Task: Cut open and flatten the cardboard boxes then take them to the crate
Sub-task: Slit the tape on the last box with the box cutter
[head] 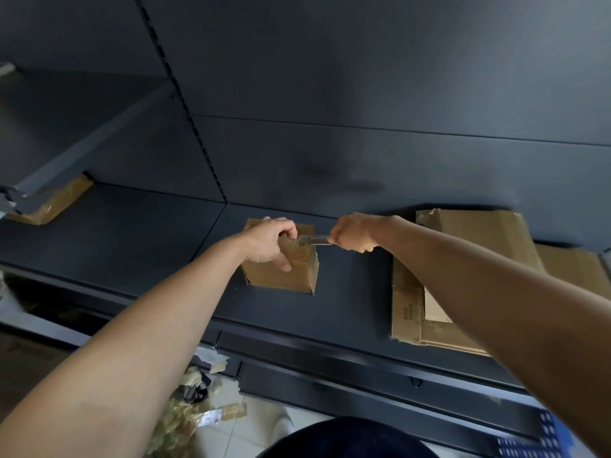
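Forearms extended. Your left hand curls its fingers over the box top; your right hand fists the knife, blade pointing frame-left.

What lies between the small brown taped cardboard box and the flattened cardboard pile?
In the head view, the right hand gripping a silvery metal cutter at the brown box; otherwise bare dark shelf.

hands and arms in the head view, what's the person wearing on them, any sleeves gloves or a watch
Nothing worn shows. The left hand and right hand are bare, with no gloves and no rings visible. The left forearm and right forearm are bare up to the frame edge: no sleeves, watch, bracelet or markings in view.
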`<state>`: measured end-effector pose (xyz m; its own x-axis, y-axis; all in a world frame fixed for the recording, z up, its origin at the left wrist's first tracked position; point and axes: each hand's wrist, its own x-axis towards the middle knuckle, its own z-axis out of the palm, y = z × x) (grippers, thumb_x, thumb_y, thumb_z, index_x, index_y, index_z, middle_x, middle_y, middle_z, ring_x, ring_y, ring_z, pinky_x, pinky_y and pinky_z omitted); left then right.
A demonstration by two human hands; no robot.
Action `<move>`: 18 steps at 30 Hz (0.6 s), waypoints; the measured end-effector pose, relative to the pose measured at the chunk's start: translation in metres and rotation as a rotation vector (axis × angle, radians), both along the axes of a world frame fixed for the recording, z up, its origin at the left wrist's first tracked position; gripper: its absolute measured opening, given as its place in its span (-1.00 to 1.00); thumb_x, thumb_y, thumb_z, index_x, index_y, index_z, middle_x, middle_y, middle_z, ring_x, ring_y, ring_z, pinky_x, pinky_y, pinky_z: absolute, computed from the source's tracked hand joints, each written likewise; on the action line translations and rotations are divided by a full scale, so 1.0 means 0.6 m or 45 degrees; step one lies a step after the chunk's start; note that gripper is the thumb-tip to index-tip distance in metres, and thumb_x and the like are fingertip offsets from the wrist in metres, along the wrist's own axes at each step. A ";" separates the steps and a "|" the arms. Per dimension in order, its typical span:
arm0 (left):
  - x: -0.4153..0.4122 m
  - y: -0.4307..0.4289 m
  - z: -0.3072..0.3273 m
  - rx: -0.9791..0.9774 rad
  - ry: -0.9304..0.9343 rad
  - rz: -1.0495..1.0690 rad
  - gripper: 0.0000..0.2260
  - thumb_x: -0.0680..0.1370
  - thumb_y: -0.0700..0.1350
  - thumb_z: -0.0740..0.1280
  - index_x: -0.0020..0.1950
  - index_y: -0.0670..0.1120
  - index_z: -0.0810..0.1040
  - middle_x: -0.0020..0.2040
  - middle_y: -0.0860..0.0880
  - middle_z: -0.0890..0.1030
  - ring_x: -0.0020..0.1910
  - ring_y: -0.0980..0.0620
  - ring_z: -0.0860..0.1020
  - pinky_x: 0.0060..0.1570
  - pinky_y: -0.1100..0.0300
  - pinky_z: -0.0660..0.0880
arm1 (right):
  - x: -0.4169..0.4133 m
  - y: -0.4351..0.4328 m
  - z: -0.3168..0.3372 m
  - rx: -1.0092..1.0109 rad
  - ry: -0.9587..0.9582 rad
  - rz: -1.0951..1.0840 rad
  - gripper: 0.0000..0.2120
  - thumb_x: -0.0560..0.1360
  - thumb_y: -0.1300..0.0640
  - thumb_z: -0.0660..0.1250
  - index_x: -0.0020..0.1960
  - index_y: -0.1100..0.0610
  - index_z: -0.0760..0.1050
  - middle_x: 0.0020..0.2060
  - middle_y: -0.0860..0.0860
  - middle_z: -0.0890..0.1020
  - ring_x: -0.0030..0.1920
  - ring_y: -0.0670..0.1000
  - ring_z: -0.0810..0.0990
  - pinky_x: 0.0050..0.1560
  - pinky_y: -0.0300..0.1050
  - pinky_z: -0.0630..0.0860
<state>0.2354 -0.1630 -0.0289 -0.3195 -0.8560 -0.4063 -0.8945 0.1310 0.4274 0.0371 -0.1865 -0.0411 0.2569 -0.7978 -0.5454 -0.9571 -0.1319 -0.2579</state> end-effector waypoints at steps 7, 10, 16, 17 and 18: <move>-0.006 0.008 0.013 0.018 0.001 0.004 -0.57 0.35 -0.14 0.54 0.12 -0.02 0.43 -0.13 0.21 0.29 0.02 0.06 0.28 -0.07 0.12 0.25 | -0.004 0.001 0.012 0.179 -0.101 -0.052 -0.69 0.59 0.08 0.07 -0.28 0.16 0.37 -0.49 0.07 0.46 -0.53 0.04 0.38 -0.31 -0.13 0.36; -0.008 0.010 0.013 0.004 0.003 -0.006 -0.57 0.35 -0.14 0.54 0.11 -0.03 0.43 -0.13 0.19 0.30 -0.01 0.06 0.29 -0.18 0.16 0.25 | 0.007 0.015 -0.004 0.035 -0.102 -0.117 -0.77 0.59 0.20 0.03 -0.20 0.10 0.36 -0.31 0.08 0.53 -0.39 0.05 0.49 -0.29 -0.12 0.43; -0.001 0.001 -0.002 -0.027 0.004 0.005 -0.54 0.30 -0.12 0.57 0.09 0.01 0.44 0.04 0.12 0.39 0.09 0.05 0.35 -0.01 0.14 0.28 | -0.017 0.013 0.007 0.317 -0.185 -0.102 -0.62 0.61 0.04 0.07 -0.33 0.16 0.34 -0.60 0.02 0.37 -0.60 0.02 0.30 -0.34 -0.11 0.30; 0.003 -0.002 -0.004 -0.027 0.016 0.034 -0.55 0.30 -0.11 0.58 0.07 0.04 0.43 0.09 0.08 0.40 0.10 0.05 0.36 -0.01 0.14 0.28 | -0.017 0.015 0.012 0.348 -0.170 -0.066 -0.63 0.61 0.05 0.07 -0.31 0.18 0.34 -0.57 0.04 0.38 -0.59 0.02 0.30 -0.34 -0.11 0.30; 0.006 -0.006 -0.006 -0.028 0.025 0.057 -0.55 0.30 -0.10 0.58 0.06 0.06 0.41 0.13 0.06 0.40 0.10 0.05 0.37 -0.01 0.15 0.29 | -0.017 0.020 0.015 0.378 -0.159 -0.044 -0.64 0.62 0.04 0.07 -0.29 0.19 0.35 -0.53 0.06 0.39 -0.57 0.02 0.31 -0.34 -0.11 0.31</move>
